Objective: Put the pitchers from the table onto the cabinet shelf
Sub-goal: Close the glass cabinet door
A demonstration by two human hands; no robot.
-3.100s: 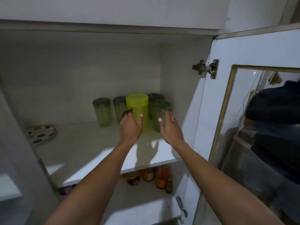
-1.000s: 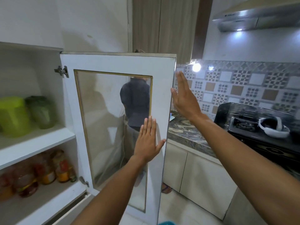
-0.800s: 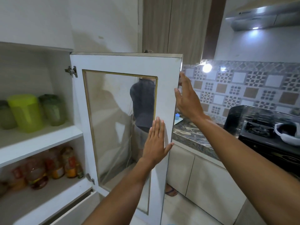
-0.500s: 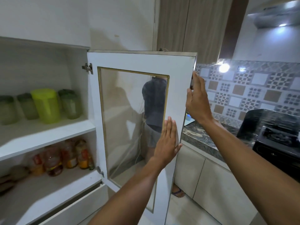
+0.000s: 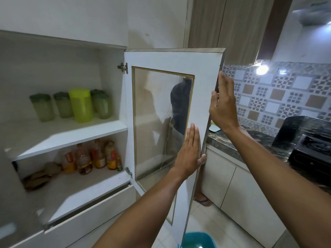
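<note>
Left hand flat on cabinet door, right hand gripping its edge

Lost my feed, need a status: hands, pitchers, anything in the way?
Left hand flat on cabinet door, right hand gripping its edge. Pitchers on shelf. Nothing blocking.

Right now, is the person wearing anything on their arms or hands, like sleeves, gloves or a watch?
No. Both forearms are bare as far as the picture shows: no sleeves reach into view. The left hand and right hand carry no gloves, and no watch, bracelet or ring is visible.
</note>
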